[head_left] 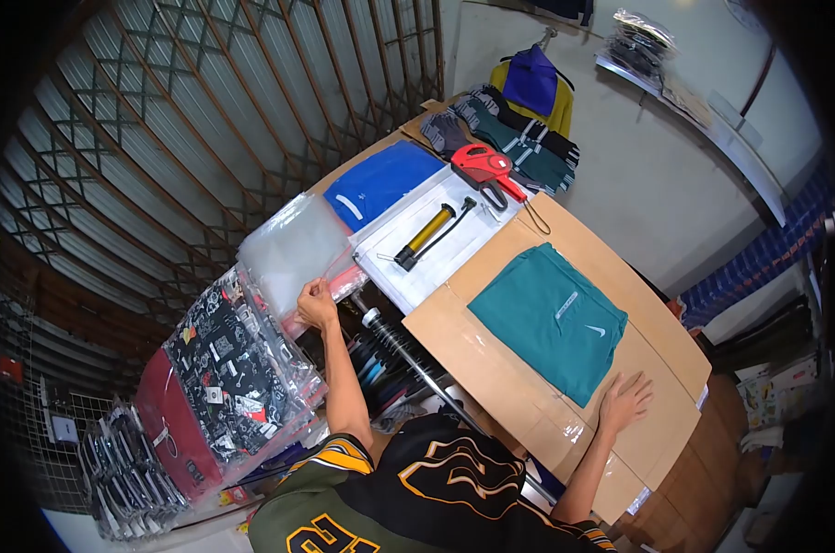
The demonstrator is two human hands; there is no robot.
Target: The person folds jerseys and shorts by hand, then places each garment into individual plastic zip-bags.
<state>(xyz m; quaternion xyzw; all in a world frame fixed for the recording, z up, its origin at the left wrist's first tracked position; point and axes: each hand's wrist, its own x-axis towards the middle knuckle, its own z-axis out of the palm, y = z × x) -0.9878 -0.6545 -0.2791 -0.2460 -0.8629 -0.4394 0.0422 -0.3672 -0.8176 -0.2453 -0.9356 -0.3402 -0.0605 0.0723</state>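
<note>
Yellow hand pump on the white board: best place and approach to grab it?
Take the yellow hand pump around the middle of its yellow barrel, from above. It lies flat on the white board, with free board along both long sides for the fingers. The thin black rod and handle end, pointing toward the red price gun, looks a poorer hold.

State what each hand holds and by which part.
The left hand pinches the near edge of a clear plastic bag. The right hand lies flat on the cardboard, holding nothing.
</note>
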